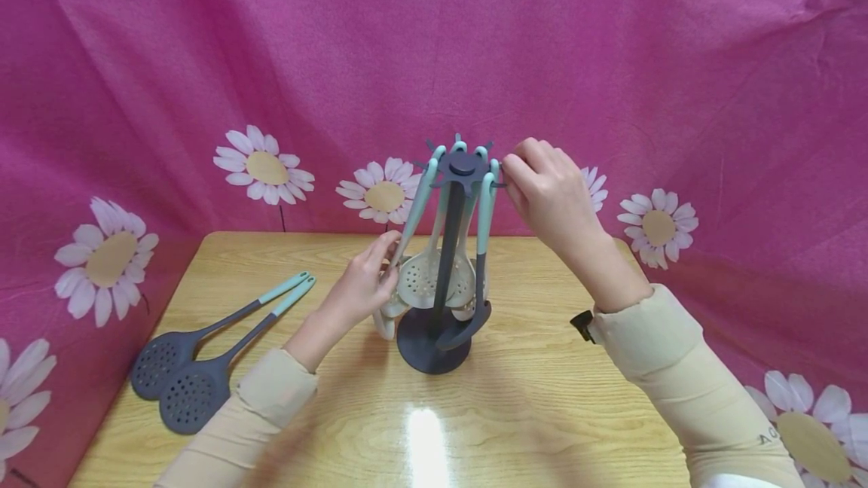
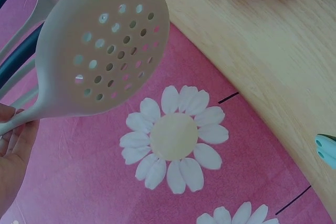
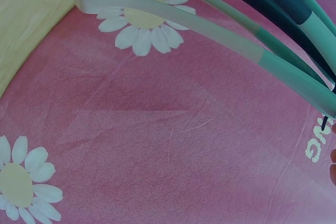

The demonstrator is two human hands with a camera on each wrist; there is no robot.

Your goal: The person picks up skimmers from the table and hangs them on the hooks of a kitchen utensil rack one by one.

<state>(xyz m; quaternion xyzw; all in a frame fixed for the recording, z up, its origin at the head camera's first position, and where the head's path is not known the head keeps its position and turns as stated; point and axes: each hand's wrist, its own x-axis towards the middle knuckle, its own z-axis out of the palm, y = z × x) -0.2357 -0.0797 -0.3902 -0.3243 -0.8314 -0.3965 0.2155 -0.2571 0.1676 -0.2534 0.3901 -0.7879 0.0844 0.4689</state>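
A dark utensil stand [image 1: 444, 247] with a round base [image 1: 434, 356] stands mid-table, hung with several mint-handled utensils. Low on its left side, my left hand [image 1: 362, 281] holds the neck of a beige skimmer [image 2: 68, 40] whose handle [image 1: 418, 202] hangs from a hook. In the left wrist view, fingers of the left hand [image 2: 16, 156] lie round that neck. My right hand [image 1: 552, 187] is at the stand's top right, its curled fingers pinching a hook tip. Only its fingertips [image 3: 333, 171] show in the right wrist view. A dark ladle [image 1: 468, 330] hangs at the front right.
Two dark skimmers [image 1: 193, 398] with mint handles lie at the left of the wooden table [image 1: 542, 398]. Behind and beside the table hangs a pink cloth [image 1: 366, 59] printed with daisies. More beige utensils [image 1: 419, 281] hang around the stand.
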